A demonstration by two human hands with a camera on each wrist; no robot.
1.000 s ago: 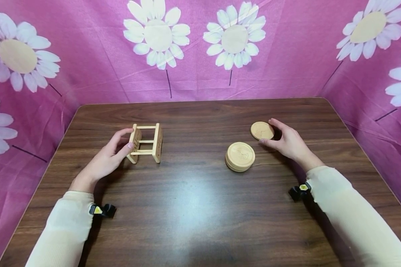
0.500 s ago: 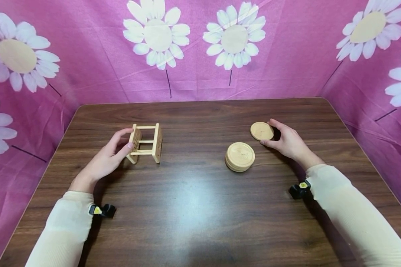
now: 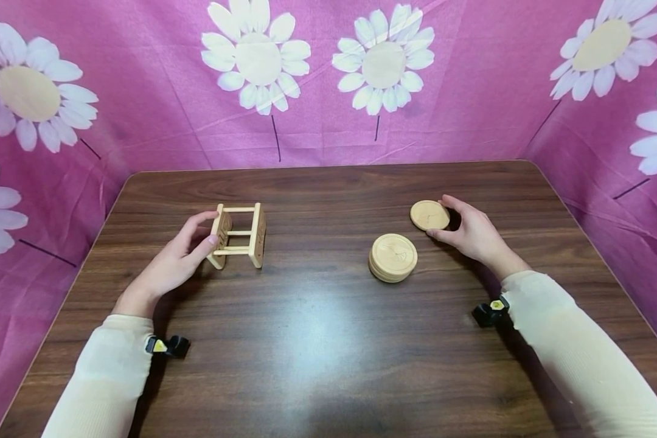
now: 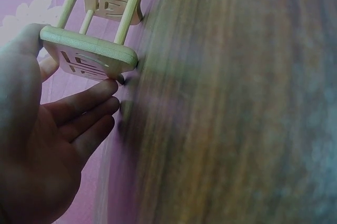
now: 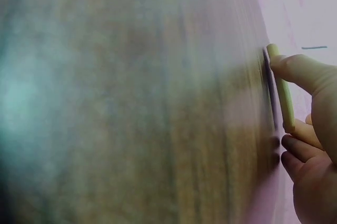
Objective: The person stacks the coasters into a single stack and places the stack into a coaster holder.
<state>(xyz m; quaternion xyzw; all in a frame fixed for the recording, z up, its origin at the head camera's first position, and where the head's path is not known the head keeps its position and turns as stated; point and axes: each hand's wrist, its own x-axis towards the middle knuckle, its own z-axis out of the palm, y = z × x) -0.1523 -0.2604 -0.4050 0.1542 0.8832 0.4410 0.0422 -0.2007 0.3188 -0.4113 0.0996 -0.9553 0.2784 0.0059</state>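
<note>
My left hand point(image 3: 177, 258) holds the near-left side panel of a small pale wooden coaster rack point(image 3: 257, 236), thumb on one side and fingers on the other. Two cut-out side panels joined by round rods form the rack point(image 4: 87, 58); it holds no coasters. On the right, a single round wooden coaster point(image 3: 429, 215) is pinched at its edge between the thumb and fingers of my right hand point(image 3: 473, 234). From the right wrist, that coaster point(image 5: 281, 92) appears edge-on, close over the tabletop. Just in front of it, to the left, stands a neat stack of coasters point(image 3: 394, 258) with a line engraving on top.
Everything stands on a dark wood-grain table point(image 3: 317, 340) with rounded far corners. Behind and at both sides hangs a pink cloth point(image 3: 328, 134) printed with large white daisies. Each sleeve carries a small black wrist camera, the left camera point(image 3: 170, 346) and the right camera point(image 3: 490, 312).
</note>
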